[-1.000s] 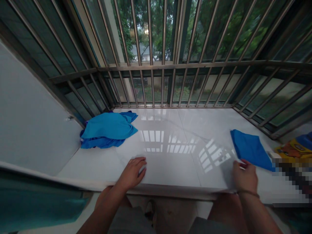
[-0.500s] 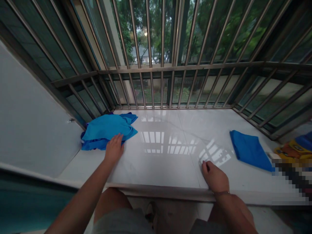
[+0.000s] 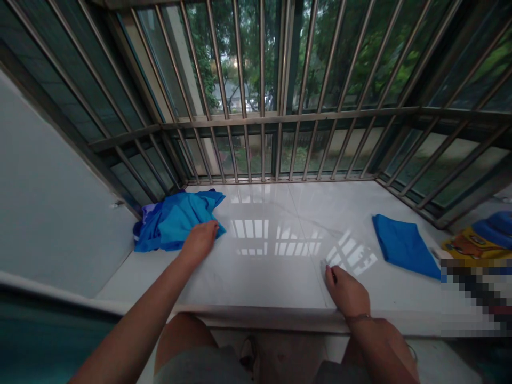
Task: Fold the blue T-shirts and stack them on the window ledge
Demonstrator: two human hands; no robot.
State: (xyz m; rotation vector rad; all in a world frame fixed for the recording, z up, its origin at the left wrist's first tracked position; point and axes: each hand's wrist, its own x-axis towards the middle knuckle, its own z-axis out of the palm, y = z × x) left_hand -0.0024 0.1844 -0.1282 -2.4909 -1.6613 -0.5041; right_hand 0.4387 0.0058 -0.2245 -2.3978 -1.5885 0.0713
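At the left end of the sill lies a crumpled pile of cloth, with a light blue cloth (image 3: 180, 216) on top and darker blue fabric (image 3: 148, 240) beneath. My left hand (image 3: 201, 241) is closed on the right edge of the light blue cloth, which wrinkles toward my fingers. My right hand (image 3: 347, 288) rests by the sill's front edge, its fingers curled into a loose fist with nothing visible in it. Farther right, a folded blue cloth (image 3: 406, 242) lies flat, apart from that hand.
The glossy white sill (image 3: 272, 277) reflects the window. Metal bars (image 3: 262, 120) close off its back and sides. A white wall (image 3: 60, 176) stands at the left. On the right are a yellow and blue patterned item (image 3: 480, 240) and a blurred-out patch.
My left hand has closed on the light blue cloth and drawn it a little right, bunching it and baring purple fabric behind. My right hand stays curled in nearly the same place.
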